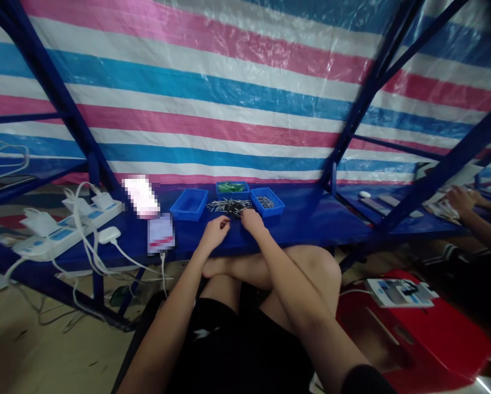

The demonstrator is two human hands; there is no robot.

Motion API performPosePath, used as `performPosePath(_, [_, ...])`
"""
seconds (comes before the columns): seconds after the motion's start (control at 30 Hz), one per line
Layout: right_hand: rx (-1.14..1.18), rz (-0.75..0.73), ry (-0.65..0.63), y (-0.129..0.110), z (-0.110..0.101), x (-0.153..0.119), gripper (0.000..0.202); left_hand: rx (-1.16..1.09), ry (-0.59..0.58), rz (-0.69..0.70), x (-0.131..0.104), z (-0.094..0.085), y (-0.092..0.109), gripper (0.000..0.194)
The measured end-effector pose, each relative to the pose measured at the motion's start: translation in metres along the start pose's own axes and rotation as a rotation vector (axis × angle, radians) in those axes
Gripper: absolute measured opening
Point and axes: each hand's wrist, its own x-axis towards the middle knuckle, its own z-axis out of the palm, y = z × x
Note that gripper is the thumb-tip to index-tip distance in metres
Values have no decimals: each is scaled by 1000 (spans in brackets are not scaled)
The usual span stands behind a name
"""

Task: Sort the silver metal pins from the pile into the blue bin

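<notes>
A pile of small dark and silvery pieces (229, 207) lies on the blue table (307, 219). My left hand (217, 229) is just in front of the pile, its fingers curled together; anything between them is too small to make out. My right hand (252, 220) touches the pile's right front edge, fingers bent in and their tips hidden. Behind the pile stands a blue tray with green pieces (232, 188). To the right is a blue tray of small metal pieces (266, 202), to the left an empty blue tray (189, 204).
Two blurred-out devices (141, 196) (161, 234) lie left of the trays. Further left is a power strip (69, 230) with chargers and loose white cables. Blue frame bars rise on both sides. Another person's hands (461, 201) are at the far right, above a red stool (426, 334).
</notes>
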Motion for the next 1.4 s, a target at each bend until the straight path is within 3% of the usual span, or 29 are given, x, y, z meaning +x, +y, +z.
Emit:
performPosePath(0.13, [14,-52,31,7,0,-6,19,17,-25,19,-1,0,3,21])
performPosePath(0.43, [95,31,116,19,-1,-13,18,174,-63,53,-1,-1,3,20])
performPosePath(0.67, [397,-206,137,6,9,-36,16,-30,-63,44,1,-3,4,29])
performPosePath(0.83, [473,-198,144,-4,20,-43,19,-74,-60,34,1,-6,4,29])
performPosePath(1.03, [459,-258,65,-4,13,-29,20,-110,-65,31,2,-6,1,27])
performPosePath(1.17, [406,-379,-137,-1,-1,-19,23,-183,-37,12,2,-5,-3,25])
performPosePath(1.27, [556,-289,-161,4,-3,-19,18,-189,-35,-6,2,-4,-3,25])
performPosePath(1.4, [605,-217,-14,7,2,-29,22,-138,-66,1,2,-4,0,23])
